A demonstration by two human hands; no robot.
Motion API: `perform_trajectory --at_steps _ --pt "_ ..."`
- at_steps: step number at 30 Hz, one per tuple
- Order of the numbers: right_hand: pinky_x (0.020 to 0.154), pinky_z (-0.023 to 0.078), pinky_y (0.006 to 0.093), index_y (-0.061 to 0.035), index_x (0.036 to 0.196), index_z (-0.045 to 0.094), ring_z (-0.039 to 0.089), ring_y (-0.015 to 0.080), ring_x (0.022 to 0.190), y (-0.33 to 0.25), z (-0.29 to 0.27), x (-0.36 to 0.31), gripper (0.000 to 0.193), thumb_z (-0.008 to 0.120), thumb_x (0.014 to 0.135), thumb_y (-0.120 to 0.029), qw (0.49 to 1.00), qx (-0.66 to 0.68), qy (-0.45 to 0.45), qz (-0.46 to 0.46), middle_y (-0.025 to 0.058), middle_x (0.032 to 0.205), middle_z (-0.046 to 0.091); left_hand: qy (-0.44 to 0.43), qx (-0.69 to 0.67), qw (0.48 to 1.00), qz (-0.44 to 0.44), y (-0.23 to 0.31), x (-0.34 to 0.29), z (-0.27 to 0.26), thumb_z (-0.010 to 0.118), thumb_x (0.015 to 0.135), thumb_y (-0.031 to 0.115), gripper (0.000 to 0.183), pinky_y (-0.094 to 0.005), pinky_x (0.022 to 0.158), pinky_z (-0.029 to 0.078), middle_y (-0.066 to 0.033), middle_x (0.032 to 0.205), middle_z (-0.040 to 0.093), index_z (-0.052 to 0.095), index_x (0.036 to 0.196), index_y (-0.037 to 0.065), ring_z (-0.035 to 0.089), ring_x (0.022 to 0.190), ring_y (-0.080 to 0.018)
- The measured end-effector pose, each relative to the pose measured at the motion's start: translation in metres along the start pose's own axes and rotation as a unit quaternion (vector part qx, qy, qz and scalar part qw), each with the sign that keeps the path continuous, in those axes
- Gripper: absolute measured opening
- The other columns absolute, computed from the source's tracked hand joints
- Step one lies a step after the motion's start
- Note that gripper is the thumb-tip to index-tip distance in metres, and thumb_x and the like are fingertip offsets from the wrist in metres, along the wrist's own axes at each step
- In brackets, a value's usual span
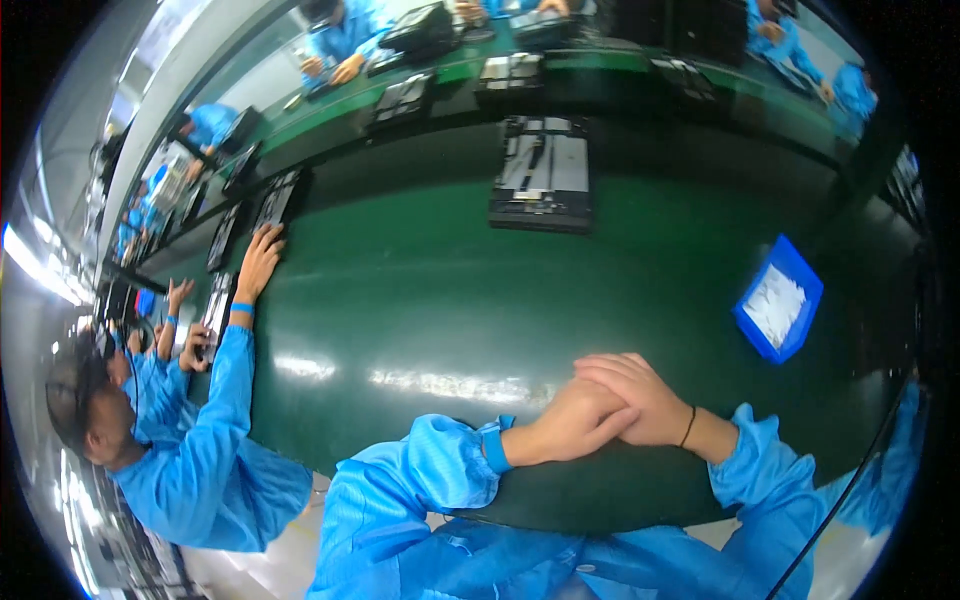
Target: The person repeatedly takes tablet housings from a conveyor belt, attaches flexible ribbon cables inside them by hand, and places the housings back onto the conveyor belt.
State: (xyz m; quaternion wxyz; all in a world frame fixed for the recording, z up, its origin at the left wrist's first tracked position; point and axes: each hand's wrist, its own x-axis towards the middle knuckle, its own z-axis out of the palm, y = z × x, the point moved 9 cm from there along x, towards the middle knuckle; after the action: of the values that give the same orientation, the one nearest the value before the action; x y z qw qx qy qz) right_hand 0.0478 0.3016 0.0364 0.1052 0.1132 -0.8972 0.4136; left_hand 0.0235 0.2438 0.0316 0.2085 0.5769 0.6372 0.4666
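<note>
My two hands rest one on the other above the near edge of the green table. My right hand lies over my left hand, its fingers wrapped across the knuckles. The left hand looks curled beneath it; its thumb shows, while the other fingers are covered. No tool or part is seen in either hand. Farther away, straight ahead, an opened black device with grey panels lies on the table. To the right of my hands, a blue bin holds white pieces.
At the left, a co-worker in blue handles a dark device, with another device beyond. A raised shelf runs across the back, bearing several opened devices. People in blue sit behind it. A thin black cable crosses the lower right.
</note>
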Motion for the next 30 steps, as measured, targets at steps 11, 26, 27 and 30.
perform_trajectory --at_steps 11,26,27,30 --pt "0.100 0.038 0.0423 -0.0064 0.118 0.060 0.052 0.0300 0.120 0.008 -0.005 -0.008 0.043 0.065 0.077 -0.017 0.998 0.046 -0.015 -0.036 0.0113 0.124 0.059 -0.083 -0.016 0.995 -0.056 -0.008 0.013 0.027 0.055 0.094 0.027 0.037 -0.0419 0.059 0.044 -0.0190 0.066 0.059 0.064 0.073 -0.003 0.057 0.063 -0.0335" --pt "0.101 0.036 0.0415 -0.0069 0.120 0.058 0.050 0.0273 0.123 0.017 -0.009 -0.015 0.049 0.065 0.073 -0.018 0.998 0.039 -0.026 -0.046 0.0100 0.124 0.059 -0.081 -0.012 0.996 -0.044 -0.006 0.020 0.034 0.055 0.095 0.027 0.036 -0.0421 0.058 0.043 -0.0187 0.065 0.058 0.063 0.072 0.000 0.055 0.062 -0.0338" --pt "0.101 0.036 0.0415 -0.0069 0.120 0.058 0.050 0.0273 0.123 0.017 -0.010 -0.015 0.049 0.065 0.073 -0.018 0.998 0.039 -0.027 -0.047 0.0100 0.124 0.059 -0.080 -0.012 0.996 -0.044 -0.007 0.020 0.034 0.055 0.095 0.027 0.036 -0.0421 0.058 0.043 -0.0187 0.065 0.058 0.063 0.072 0.000 0.055 0.062 -0.0338" --pt "0.101 0.037 0.0420 -0.0070 0.120 0.059 0.052 0.0289 0.121 0.020 -0.012 -0.017 0.045 0.064 0.076 -0.017 0.998 0.040 -0.028 -0.041 0.0089 0.125 0.059 -0.063 -0.017 0.997 -0.029 -0.007 0.022 0.036 0.055 0.095 0.027 0.037 -0.0422 0.057 0.042 -0.0184 0.064 0.057 0.062 0.069 0.001 0.054 0.061 -0.0336"
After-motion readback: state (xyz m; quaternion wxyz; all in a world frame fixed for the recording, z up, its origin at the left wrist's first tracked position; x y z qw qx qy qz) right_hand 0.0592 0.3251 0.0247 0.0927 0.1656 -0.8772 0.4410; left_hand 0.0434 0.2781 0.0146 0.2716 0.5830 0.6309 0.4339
